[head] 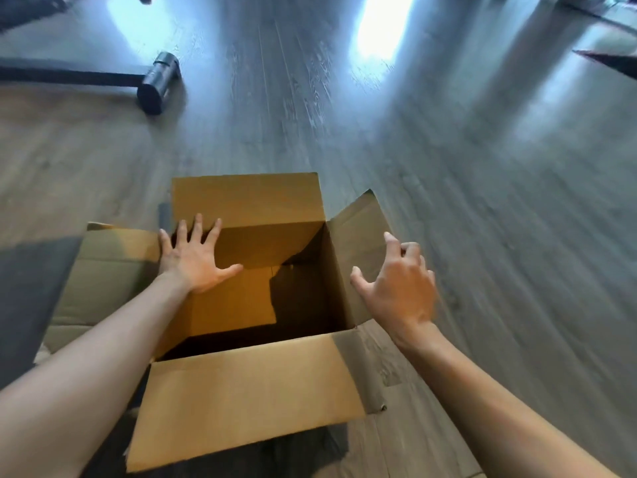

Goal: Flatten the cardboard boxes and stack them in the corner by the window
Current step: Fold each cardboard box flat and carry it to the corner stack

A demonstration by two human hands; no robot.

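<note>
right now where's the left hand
In the head view the left hand is left of centre, fingers spread at the far-left corner of the open cardboard box, across from the right hand.

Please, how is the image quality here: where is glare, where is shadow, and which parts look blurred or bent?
Head view: strong window glare on the floor at the top; the right half of the floor is smeared by motion blur; the right hand is slightly blurred, the left hand sharper; deep shadow fills the right inside of the box; the wide lens bends lines near the edges.
</note>
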